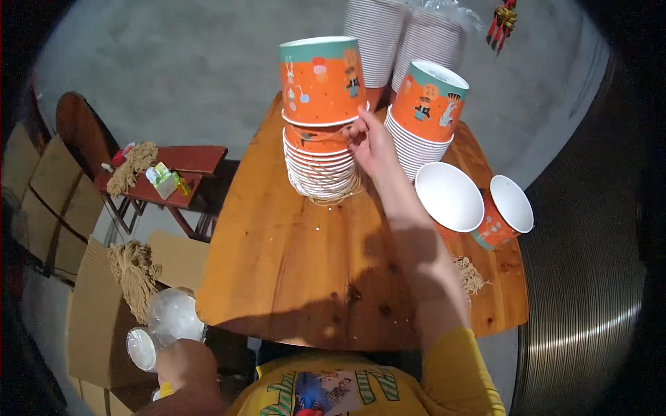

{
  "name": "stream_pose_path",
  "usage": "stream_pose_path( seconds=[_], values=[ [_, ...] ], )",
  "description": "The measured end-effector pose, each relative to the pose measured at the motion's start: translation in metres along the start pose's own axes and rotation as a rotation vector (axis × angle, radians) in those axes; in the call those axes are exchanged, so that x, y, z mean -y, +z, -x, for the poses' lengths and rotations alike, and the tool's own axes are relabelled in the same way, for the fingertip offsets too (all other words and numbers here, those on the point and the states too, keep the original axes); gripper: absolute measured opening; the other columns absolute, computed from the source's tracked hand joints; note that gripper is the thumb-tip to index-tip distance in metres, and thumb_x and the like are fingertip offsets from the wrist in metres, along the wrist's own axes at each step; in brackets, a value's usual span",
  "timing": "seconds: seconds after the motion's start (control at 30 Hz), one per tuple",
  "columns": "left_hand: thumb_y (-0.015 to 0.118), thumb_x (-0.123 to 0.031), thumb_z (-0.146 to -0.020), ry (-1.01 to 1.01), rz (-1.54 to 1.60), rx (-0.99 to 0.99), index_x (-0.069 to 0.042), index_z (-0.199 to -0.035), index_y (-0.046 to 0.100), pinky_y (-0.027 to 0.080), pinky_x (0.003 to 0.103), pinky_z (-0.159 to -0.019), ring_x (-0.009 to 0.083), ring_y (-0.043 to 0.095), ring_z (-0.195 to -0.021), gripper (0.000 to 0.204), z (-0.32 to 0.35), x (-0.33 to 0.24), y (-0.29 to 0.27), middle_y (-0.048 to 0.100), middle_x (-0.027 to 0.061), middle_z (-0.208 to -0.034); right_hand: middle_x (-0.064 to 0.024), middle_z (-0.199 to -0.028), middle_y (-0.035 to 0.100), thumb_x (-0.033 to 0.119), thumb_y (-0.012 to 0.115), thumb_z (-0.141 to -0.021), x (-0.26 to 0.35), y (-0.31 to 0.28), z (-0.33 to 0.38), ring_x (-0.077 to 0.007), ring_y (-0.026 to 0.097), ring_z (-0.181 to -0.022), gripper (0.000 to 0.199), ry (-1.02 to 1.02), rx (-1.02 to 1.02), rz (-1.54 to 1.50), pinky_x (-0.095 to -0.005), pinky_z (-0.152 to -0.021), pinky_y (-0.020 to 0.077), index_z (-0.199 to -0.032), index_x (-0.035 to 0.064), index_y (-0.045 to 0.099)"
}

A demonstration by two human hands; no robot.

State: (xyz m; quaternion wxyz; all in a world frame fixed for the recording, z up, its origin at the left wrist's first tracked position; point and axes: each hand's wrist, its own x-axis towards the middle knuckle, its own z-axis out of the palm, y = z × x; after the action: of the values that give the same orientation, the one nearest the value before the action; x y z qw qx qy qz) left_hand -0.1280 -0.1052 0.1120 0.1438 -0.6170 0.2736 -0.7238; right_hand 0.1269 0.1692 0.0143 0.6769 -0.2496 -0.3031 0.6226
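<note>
An orange paper bucket (322, 83) with a green band stands upside down on top of a stack of nested buckets (320, 170) that have thin string handles about their rims. My right hand (368, 142) is closed at its fingertips on the right side of this bucket's white rim; the curled fingers partly hide what they pinch. Down at the lower left, my left hand (186, 359) is beside clear plastic-wrapped white round containers (173, 315). Its fingers are hidden, so its grip does not show.
Right of centre stands another upside-down bucket stack (423, 118), with two loose buckets (449, 197) (511, 203) nearby. Tall wrapped stacks (374, 41) rise behind. Tan strings (470, 275) lie on the wooden table (277, 277). At left are a cardboard box (97, 326) and a red bench (198, 159).
</note>
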Motion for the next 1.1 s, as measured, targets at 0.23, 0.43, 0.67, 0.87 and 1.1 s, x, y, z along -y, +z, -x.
stream_pose_path(
  seconds=[0.23,0.43,0.67,0.87,1.1],
  values=[
    [0.045,-0.008,-0.09,-0.339,-0.053,0.137,0.004,-0.123,0.032,0.041,0.024,-0.043,0.0129,0.049,-0.046,0.038,0.001,-0.022,-0.003,0.05,0.0027,-0.053,-0.0003,-0.069,0.055,0.024,0.059,-0.09,-0.034,-0.027,0.035,-0.0141,0.058,-0.067,0.017,0.098,0.091,0.117,-0.0309,-0.063,0.0517,-0.084,0.0092,0.052],
    [0.04,-0.002,-0.089,-0.684,-0.142,0.376,0.006,-0.11,0.042,0.038,0.023,-0.034,0.011,0.049,-0.037,0.022,-0.022,-0.039,0.015,0.051,0.0029,-0.049,-0.0095,-0.101,0.058,0.022,0.056,-0.09,0.025,-0.035,0.104,-0.0168,0.062,-0.081,0.031,0.101,0.041,0.679,-0.029,-0.062,0.0532,-0.112,0.0015,0.046],
    [0.041,-0.002,-0.089,-0.519,-0.012,0.146,0.004,-0.101,0.043,0.037,0.023,-0.034,0.0115,0.049,-0.037,0.014,0.014,-0.018,0.039,0.05,0.0029,-0.049,-0.004,-0.093,0.062,0.016,0.056,-0.091,0.084,-0.075,0.218,-0.0103,0.059,-0.077,0.019,-0.259,-0.108,0.94,-0.0223,-0.067,0.0484,-0.106,0.005,0.057],
    [0.042,-0.002,-0.088,-0.347,0.099,-0.07,0.003,-0.094,0.043,0.037,0.023,-0.034,0.0119,0.049,-0.036,0.008,0.03,-0.001,0.079,0.049,0.0028,-0.048,-0.0001,-0.077,0.058,0.014,0.048,-0.096,0.112,-0.126,0.3,-0.0046,0.052,-0.062,0.016,-0.369,-0.548,0.872,-0.0187,-0.058,0.0436,-0.103,0.0046,0.058],
    [0.049,0.002,-0.082,-0.498,0.351,-0.013,-0.003,-0.07,0.044,0.038,0.021,-0.035,0.0134,0.049,-0.034,0.014,0.03,-0.002,0.1,0.051,0.0043,-0.05,0.0004,-0.077,0.057,0.018,0.05,-0.096,0.115,-0.196,0.348,-0.0046,0.051,-0.064,0.015,-0.402,-0.819,0.857,-0.0187,-0.054,0.0419,-0.102,0.006,0.058]
  ],
)
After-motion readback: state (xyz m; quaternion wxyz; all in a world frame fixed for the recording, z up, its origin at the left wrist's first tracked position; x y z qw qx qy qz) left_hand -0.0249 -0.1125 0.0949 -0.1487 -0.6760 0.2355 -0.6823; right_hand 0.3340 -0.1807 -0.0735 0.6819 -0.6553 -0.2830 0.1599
